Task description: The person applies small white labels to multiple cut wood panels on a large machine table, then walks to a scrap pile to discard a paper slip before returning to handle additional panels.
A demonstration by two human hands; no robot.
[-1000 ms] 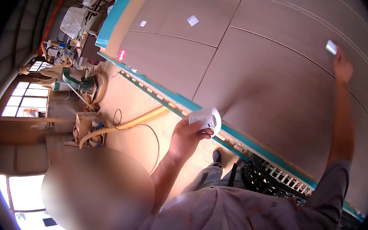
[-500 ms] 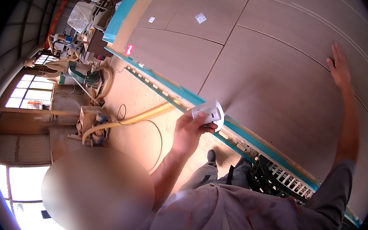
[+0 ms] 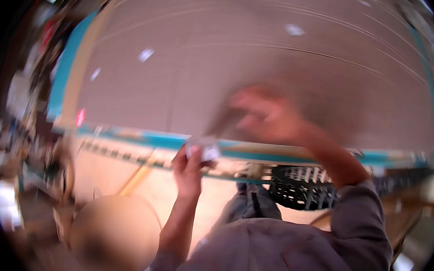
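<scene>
Just off the table's near edge, my left hand [image 3: 188,170] is closed on a small white roll of labels [image 3: 209,150], thumb on its face. My right hand [image 3: 266,114] hovers over the brown panels [image 3: 206,83], up and to the right of the roll. Motion smears its fingers, so whether they hold anything does not show. Small white labels lie on the panels, among them one label [image 3: 145,55] on the left and another label [image 3: 294,30] farther back.
Teal edging [image 3: 162,140] runs along the table's near side. A black slatted basket [image 3: 302,188] stands below that edge, right of my legs. On the floor to the left lies a yellow hose [image 3: 137,175]. A red label [image 3: 80,117] marks the near left corner.
My right hand has come back from flat on the far right panel toward the roll in my left hand. The view has swung round, so the table now lies straight ahead.
</scene>
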